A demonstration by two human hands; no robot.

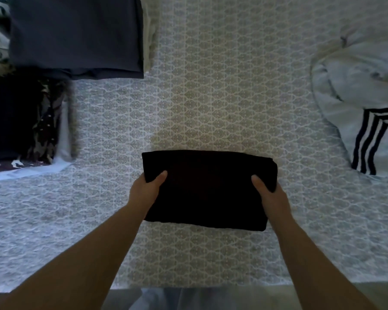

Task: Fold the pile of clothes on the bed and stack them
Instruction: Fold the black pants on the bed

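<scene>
A folded black garment [207, 190] lies on the bed [222, 97], in the middle and close to the near edge. It is a flat, thick rectangle, a little tilted, with its right end nearer to the far edge.

The left hand [147, 191] holds the left end of the black garment. Its thumb lies on top of the cloth and the other fingers are hidden under it, so this grip is grasping the garment. The right hand [270, 193] holds the right end in the same way: thumb on top, fingers under the edge. Both forearms come from the near edge of the bed.

At the far left corner there is a folded dark grey garment [76, 34], lying on top of a pale folded piece [149, 39] which shows along its right side. Just nearer, by the left edge, there is a stack [25, 124] with a black piece on top, a patterned dark piece under it and a light blue piece at the bottom. The stack is somewhat blurred.

At the right edge lies an unfolded heap of light grey clothing [356, 86], with three dark stripes [372, 139] on one part. It is well apart from the black garment.

The bed cover has a small pale pattern in rows.
</scene>
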